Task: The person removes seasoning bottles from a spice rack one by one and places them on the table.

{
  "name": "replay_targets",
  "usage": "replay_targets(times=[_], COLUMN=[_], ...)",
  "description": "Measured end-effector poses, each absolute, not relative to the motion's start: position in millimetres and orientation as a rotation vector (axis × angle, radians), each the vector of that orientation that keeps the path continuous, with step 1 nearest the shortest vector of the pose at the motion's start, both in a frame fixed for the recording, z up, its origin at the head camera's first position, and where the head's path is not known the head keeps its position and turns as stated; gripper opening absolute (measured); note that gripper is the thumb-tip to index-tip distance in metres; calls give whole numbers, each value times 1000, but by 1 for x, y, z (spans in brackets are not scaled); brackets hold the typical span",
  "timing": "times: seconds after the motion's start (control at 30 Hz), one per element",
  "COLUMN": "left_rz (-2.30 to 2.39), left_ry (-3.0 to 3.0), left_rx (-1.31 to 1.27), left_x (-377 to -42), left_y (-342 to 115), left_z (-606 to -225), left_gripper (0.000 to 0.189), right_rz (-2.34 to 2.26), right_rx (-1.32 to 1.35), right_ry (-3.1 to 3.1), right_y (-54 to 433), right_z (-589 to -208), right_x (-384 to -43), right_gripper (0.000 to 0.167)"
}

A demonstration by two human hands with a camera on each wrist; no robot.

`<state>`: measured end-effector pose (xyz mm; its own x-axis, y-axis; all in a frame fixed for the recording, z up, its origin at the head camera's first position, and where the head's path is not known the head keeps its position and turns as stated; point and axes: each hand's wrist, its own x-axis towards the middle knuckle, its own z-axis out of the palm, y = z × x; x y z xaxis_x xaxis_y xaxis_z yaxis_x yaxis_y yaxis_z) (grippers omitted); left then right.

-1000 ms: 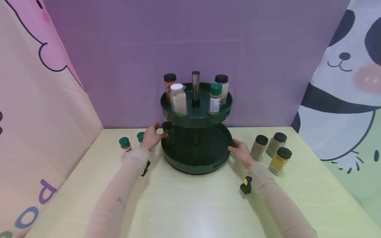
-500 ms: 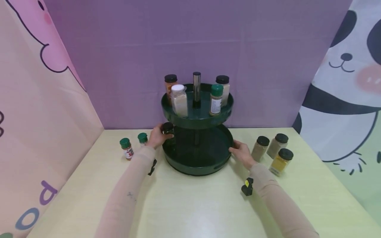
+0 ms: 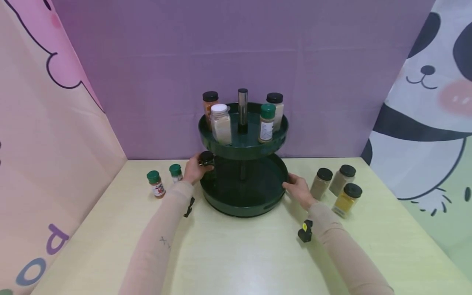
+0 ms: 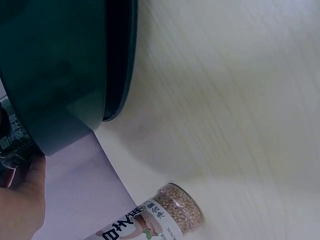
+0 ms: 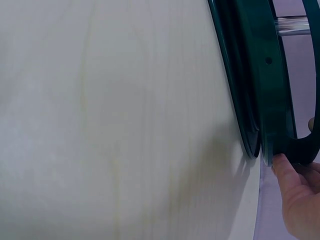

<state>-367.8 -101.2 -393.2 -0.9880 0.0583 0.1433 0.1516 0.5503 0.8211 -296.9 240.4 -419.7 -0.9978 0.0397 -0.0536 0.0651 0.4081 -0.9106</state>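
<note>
A dark green two-tier lazy Susan [image 3: 239, 209] stands at the table's far middle. At the left of its lower tier, my left hand [image 3: 195, 169] holds a black-capped spice jar [image 3: 207, 157], with fingers behind it and thumb in front. In the left wrist view, this jar [image 4: 16, 142] shows a dark label beside the tier wall, partly cut off by the frame. My right hand [image 3: 299, 189] grips the lower tier's right rim. In the right wrist view, a fingertip [image 5: 281, 164] rests against the edge of that tier.
On the upper tier stand a white-capped jar [image 3: 221, 126], a green-capped jar [image 3: 266, 128] and two black-capped ones. Two green-capped jars, one a sesame jar [image 3: 157, 188], stand left. Right are a yellow spice jar [image 3: 346, 201] and two brownish jars, near my right hand.
My left hand has moved right and closed around the black-capped jar, which has barely shifted. My right hand stays at the rim.
</note>
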Motion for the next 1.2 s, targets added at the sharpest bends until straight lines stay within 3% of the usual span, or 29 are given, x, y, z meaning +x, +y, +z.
replay_targets(times=[1.2], left_rz=[-1342], left_ry=[-2641], left_rx=[-210], left_x=[-364], left_y=[-100], left_z=[-381], left_gripper=[48], right_rz=[-1717], right_rx=[51], right_ry=[2636], right_y=[240], right_z=[-422], right_x=[-297], right_gripper=[52])
